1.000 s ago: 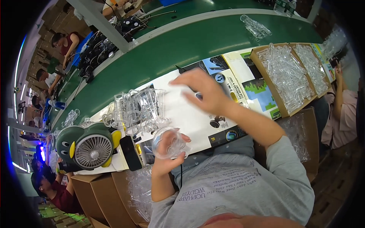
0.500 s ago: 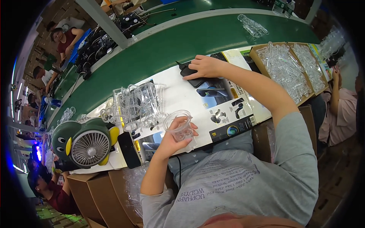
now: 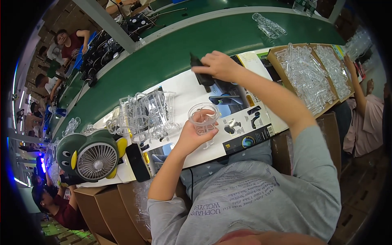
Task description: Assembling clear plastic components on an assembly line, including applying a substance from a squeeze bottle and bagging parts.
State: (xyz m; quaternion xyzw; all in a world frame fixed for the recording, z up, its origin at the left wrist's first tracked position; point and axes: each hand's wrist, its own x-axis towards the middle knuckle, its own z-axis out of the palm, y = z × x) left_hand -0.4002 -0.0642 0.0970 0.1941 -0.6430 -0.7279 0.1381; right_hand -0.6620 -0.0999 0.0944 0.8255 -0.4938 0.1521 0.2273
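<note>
My left hand is closed around a clear plastic cup-like part, its round rim facing up, over the near edge of the white printed cardboard. Farther out and to the right, my right hand grips a black hand tool with a thin pointed tip aimed away from me. What kind of tool it is, I cannot make out; fingers cover part of it. Left of the cup-like part, a cluster of similar clear plastic parts stands on the cardboard.
At left are a green penguin-shaped fan and a black phone. Cardboard boxes full of clear parts stand at right. Several clear pieces lie on the green table. Other people sit along both sides.
My right hand has raised the black tool off the cardboard, its tip swinging up. My left hand has carried the clear cup-like part slightly right and away from me.
</note>
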